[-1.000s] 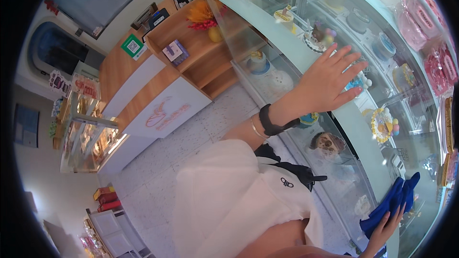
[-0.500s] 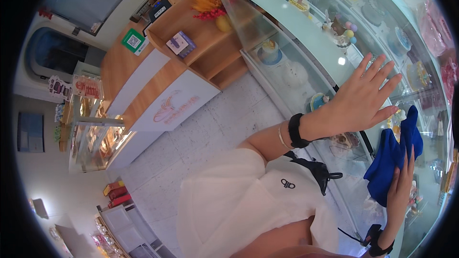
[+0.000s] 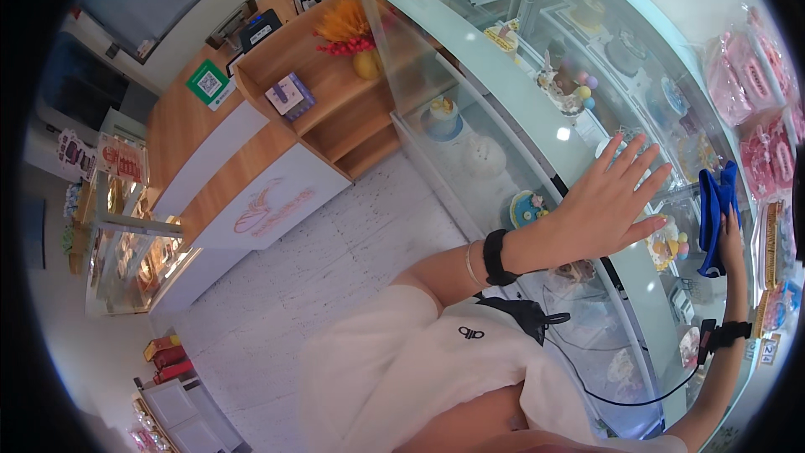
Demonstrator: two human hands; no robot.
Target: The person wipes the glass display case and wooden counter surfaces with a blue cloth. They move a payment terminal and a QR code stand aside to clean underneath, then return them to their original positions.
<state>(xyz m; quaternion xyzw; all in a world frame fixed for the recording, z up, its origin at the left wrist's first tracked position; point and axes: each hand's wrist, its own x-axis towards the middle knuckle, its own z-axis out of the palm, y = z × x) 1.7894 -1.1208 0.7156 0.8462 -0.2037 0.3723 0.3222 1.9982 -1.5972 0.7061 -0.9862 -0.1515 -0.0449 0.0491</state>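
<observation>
My left hand (image 3: pixel 610 197) lies palm down over the pale top edge of the glass display case (image 3: pixel 495 74), fingers spread and holding nothing. A black band and a thin bracelet circle that wrist. Farther right, my right hand (image 3: pixel 732 243) presses a bunched blue cloth (image 3: pixel 717 214) against the glass by the case's far side. Part of its palm and fingers is hidden behind the cloth. Under the glass near my left hand sit decorated cakes: one with yellow trim and coloured balls (image 3: pixel 665 245), and a blue round one (image 3: pixel 527 208).
Pink packaged goods (image 3: pixel 746 75) hang beyond the case. A wooden counter (image 3: pixel 251 155) with shelves stands at left, bearing a green code sign (image 3: pixel 208 84) and a vase of orange flowers (image 3: pixel 366 65). A black cable (image 3: pixel 637 403) runs from my right wrist. Pale floor (image 3: pixel 335 239) lies between.
My right hand has reached farther across with the blue cloth, toward the case's far edge. My left hand stays spread on the case top. The whole view has shifted slightly.
</observation>
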